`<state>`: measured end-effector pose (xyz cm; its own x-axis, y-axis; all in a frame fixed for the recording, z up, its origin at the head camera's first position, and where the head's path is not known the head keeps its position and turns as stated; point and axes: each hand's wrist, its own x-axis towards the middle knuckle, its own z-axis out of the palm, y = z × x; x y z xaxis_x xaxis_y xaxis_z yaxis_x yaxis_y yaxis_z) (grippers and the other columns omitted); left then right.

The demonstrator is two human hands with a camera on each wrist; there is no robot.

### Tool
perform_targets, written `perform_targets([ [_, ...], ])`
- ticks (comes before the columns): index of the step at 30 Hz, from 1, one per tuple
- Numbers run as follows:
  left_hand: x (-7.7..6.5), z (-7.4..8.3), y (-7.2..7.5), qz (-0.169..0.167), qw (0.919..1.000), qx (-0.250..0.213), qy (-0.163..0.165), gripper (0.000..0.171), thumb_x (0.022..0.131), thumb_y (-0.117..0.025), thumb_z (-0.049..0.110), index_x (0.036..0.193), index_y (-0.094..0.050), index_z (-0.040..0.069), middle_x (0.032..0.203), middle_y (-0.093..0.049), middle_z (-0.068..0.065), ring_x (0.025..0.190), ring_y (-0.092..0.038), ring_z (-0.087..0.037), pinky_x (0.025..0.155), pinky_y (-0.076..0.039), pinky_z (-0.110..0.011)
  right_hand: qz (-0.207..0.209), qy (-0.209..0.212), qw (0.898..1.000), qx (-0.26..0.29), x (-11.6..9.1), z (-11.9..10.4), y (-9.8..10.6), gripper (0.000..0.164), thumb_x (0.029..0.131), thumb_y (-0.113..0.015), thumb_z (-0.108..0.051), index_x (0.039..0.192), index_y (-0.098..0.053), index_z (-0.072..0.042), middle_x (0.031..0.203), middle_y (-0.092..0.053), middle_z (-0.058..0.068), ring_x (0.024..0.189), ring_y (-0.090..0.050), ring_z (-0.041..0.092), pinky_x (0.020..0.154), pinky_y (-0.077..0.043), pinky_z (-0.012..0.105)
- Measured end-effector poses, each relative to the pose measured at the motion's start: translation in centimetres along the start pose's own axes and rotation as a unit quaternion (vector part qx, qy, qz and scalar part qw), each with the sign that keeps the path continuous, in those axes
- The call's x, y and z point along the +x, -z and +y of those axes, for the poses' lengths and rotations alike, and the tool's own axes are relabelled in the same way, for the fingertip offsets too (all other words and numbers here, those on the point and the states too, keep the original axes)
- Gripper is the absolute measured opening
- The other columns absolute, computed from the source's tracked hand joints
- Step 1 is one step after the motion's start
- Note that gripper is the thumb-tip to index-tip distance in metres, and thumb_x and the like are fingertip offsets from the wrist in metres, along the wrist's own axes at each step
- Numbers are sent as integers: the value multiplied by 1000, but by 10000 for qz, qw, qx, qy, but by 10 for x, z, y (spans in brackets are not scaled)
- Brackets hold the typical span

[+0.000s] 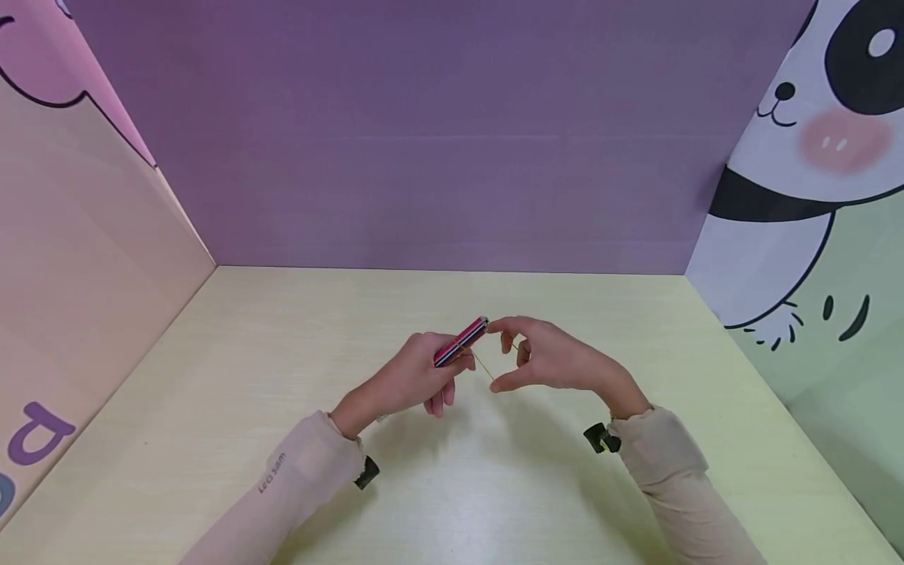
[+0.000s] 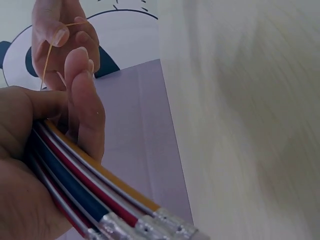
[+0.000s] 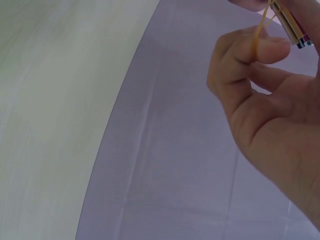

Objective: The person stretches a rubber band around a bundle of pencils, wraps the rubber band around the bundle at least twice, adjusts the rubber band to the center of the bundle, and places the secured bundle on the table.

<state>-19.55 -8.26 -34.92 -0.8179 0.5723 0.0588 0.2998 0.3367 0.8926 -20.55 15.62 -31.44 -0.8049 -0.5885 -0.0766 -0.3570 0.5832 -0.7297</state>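
My left hand [image 1: 413, 375] grips a bundle of pencils [image 1: 461, 343]. In the left wrist view the pencils [image 2: 100, 177] show orange, red, blue and silver stripes, with silver metal ends toward the camera. A thin yellow rubber band [image 1: 483, 366] runs from the bundle to my right hand [image 1: 558, 359]. It is stretched over curled fingers and the thumb there, as the left wrist view shows the band [image 2: 47, 62] taut by the thumb. Seen from the right wrist, the band [image 3: 257, 42] loops round a bent finger. My left palm hides the middle of the bundle.
Both hands are above a pale wooden table [image 1: 233, 377]. A purple panel [image 1: 452, 157] stands at the back, with a pink panel [image 1: 78, 220] on the left and a panda-printed panel [image 1: 847, 259] on the right. Dark wrist straps sit by both sleeves.
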Motion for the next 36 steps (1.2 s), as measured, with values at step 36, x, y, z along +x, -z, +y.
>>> perform_targets([
  [36, -5, -2, -20, 951, 8908, 4444, -40, 9, 87, -69, -1, 88, -64, 6, 65, -58, -2, 51, -45, -16, 45, -40, -27, 1521, 511, 9036, -3973, -10, -37, -42, 39, 81, -85, -26, 104, -58, -10, 79, -45, 0, 51, -43, 12, 48, -41, 24],
])
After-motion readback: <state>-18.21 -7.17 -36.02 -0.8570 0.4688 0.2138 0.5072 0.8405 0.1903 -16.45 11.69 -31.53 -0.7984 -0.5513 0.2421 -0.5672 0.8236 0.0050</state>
